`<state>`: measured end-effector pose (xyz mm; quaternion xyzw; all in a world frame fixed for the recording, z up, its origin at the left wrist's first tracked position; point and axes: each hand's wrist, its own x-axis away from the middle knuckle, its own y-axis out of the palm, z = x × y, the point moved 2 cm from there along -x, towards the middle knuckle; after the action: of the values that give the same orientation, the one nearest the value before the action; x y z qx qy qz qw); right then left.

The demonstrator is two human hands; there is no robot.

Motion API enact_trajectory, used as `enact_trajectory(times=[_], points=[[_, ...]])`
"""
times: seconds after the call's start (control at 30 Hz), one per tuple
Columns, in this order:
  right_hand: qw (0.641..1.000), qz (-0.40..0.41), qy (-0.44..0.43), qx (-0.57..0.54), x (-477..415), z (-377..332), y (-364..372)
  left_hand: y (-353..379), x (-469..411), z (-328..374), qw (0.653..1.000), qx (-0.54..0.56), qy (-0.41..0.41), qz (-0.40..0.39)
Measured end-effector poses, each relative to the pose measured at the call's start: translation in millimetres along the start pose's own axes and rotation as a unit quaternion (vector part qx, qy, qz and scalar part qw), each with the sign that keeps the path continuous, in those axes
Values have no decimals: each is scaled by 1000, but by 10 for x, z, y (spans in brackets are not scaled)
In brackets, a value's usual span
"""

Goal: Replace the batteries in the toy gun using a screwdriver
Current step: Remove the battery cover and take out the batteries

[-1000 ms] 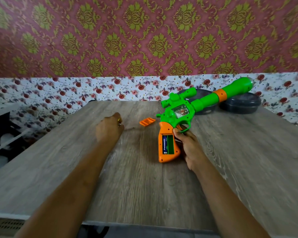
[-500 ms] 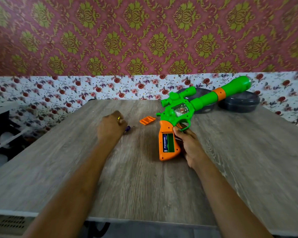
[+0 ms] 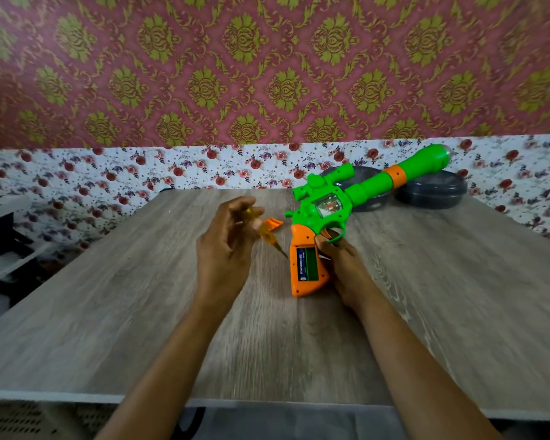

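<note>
A green toy gun [image 3: 359, 193] with an orange grip lies on the wooden table [image 3: 140, 312], barrel pointing to the far right. Its grip compartment is uncovered and shows a dark battery [image 3: 303, 262] beside a green slot. My right hand [image 3: 343, 265] holds the grip from the right side. My left hand [image 3: 226, 246] is raised just left of the gun, holding a yellow-handled screwdriver [image 3: 267, 238] whose tip points down-right toward the grip. The orange battery cover [image 3: 273, 223] lies on the table behind the screwdriver.
Two dark round lidded containers [image 3: 432, 190] stand at the back right against the flowered wall, partly behind the gun's barrel. A white shelf [image 3: 4, 208] stands off the table's left side.
My left hand lifted off the table with the screwdriver and moved right, toward the gun's grip. The gun and my right hand stayed about where they were.
</note>
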<state>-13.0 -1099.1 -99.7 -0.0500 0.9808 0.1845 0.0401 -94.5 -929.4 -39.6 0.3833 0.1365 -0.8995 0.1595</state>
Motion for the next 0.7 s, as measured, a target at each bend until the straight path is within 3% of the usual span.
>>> enact_trajectory(times=[0.13,0.43,0.7], points=[[1000,-2,-4,12,-11,14,-23,19,166,-94,998,-16,37,39],[1000,3,0,24,-27,33,-41,147,255,-26,993,-32,94,-66],[1000,10,12,24,-38,42,-51,142,258,-34,992,-53,106,-42]])
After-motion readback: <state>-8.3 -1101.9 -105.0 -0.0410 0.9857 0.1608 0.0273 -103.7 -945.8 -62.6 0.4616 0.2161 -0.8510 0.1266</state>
